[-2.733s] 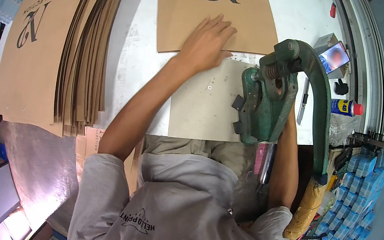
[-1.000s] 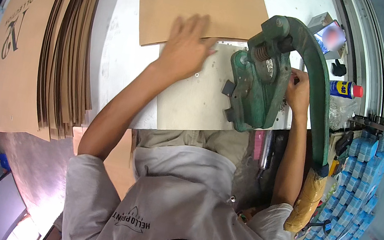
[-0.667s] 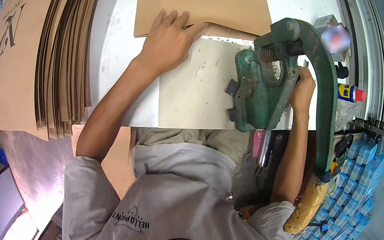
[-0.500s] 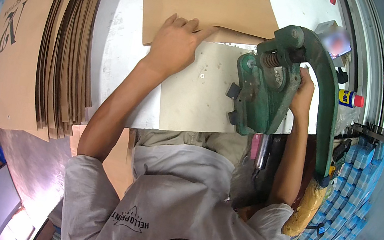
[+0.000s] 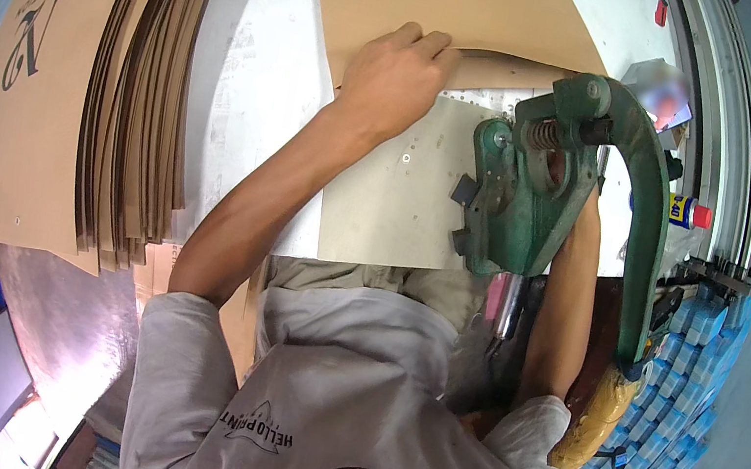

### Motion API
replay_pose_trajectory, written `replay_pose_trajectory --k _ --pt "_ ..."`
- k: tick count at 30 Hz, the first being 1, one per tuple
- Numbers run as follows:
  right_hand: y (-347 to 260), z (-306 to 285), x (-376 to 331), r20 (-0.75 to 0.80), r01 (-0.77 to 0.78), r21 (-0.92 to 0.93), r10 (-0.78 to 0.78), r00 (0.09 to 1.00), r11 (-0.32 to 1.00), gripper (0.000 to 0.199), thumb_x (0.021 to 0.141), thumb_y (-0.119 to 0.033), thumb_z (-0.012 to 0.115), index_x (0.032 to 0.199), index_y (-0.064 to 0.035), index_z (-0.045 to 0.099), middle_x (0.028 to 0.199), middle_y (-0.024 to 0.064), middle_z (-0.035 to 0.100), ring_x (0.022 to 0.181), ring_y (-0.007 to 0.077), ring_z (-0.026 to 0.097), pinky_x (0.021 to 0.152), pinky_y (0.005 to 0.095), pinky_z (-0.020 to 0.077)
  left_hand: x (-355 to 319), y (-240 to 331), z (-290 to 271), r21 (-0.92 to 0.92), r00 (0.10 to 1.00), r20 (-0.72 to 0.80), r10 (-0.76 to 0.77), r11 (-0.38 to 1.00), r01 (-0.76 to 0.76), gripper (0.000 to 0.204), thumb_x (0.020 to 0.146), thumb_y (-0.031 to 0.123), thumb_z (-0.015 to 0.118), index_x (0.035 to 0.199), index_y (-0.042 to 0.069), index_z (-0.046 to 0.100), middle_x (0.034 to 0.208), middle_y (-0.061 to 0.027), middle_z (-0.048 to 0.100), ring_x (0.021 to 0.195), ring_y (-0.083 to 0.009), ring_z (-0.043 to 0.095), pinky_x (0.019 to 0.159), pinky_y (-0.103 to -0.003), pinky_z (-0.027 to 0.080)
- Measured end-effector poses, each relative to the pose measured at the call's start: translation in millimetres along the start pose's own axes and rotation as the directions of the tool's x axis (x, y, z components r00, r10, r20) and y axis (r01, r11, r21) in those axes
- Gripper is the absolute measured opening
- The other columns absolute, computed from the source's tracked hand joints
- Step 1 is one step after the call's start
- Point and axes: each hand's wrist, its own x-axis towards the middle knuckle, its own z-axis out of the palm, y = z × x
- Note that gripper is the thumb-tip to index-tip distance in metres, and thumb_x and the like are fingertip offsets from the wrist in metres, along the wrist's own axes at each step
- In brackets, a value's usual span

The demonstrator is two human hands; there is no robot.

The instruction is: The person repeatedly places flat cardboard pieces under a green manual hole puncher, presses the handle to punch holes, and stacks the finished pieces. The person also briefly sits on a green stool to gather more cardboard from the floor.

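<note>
My left hand (image 5: 396, 82) is at the near edge of a brown paper bag (image 5: 452, 14), its fingers closed on the paper. Beside that hand the bag's mouth gapes a little, and its right corner reaches the head of a green lever press (image 5: 524, 210). My right hand is behind the press; the wrist (image 5: 586, 220) shows, but the fingers are hidden. Under the press lies a beige board (image 5: 390, 207) with a small ring-shaped eyelet (image 5: 406, 158) on it. The press's long curved lever (image 5: 645, 240) ends in a yellow-wrapped grip (image 5: 595, 425).
A thick stack of brown paper bags (image 5: 39, 109) stands on the white table (image 5: 260, 36) at left. To the right are a blue-and-yellow can with a red cap (image 5: 687, 211), a small box (image 5: 656, 88) and many blue-and-white packs (image 5: 654, 410). A red item (image 5: 661, 11) lies at the far right.
My left hand and the paper bag have shifted right in the picture. My right hand has gone further behind the press, its fingers now out of sight. The view has turned slightly.
</note>
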Motion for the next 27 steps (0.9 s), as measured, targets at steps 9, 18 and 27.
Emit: replay_pose_trajectory --k 9,18,27 --pt "7.6 31.0 25.4 0.137 0.211 -0.097 -0.197 0.971 0.973 0.035 0.098 -0.017 0.072 0.128 -0.0007 0.063 0.116 0.0148 0.072 0.102 0.0223 0.071 0.084 0.0345 0.0613 12.5 -49.3 7.2 0.004 0.998 -0.067 0.017 1.0 -0.017 0.042 0.078 -0.005 0.064 0.116 0.008 0.075 0.123 -0.0053 0.074 0.104 -0.0274 0.069 0.087 -0.039 0.06" --pt "4.4 35.2 33.7 -0.105 0.06 -0.117 -0.072 0.992 0.991 0.03 0.097 -0.019 0.074 0.123 -0.005 0.068 0.108 0.0089 0.073 0.087 0.0155 0.069 0.075 0.0302 0.0596 29.3 26.5 -9.6 -0.322 0.995 0.04 0.094 0.944 -0.076 0.044 0.078 -0.008 0.063 0.119 0.003 0.073 0.125 -0.0148 0.072 0.109 -0.0368 0.067 0.097 -0.044 0.055" --pt "25.8 0.5 -17.3 -0.041 0.097 -0.107 -0.102 0.994 0.99 0.024 0.101 -0.017 0.059 0.108 0.0021 0.071 0.098 0.0111 0.073 0.083 0.0164 0.071 0.072 0.0317 0.0595 -13.2 62.4 10.8 -0.392 1.0 0.017 0.009 0.92 -0.002 0.024 0.085 0.011 0.072 0.106 0.002 0.077 0.116 -0.013 0.072 0.102 -0.0325 0.064 0.088 -0.044 0.053"
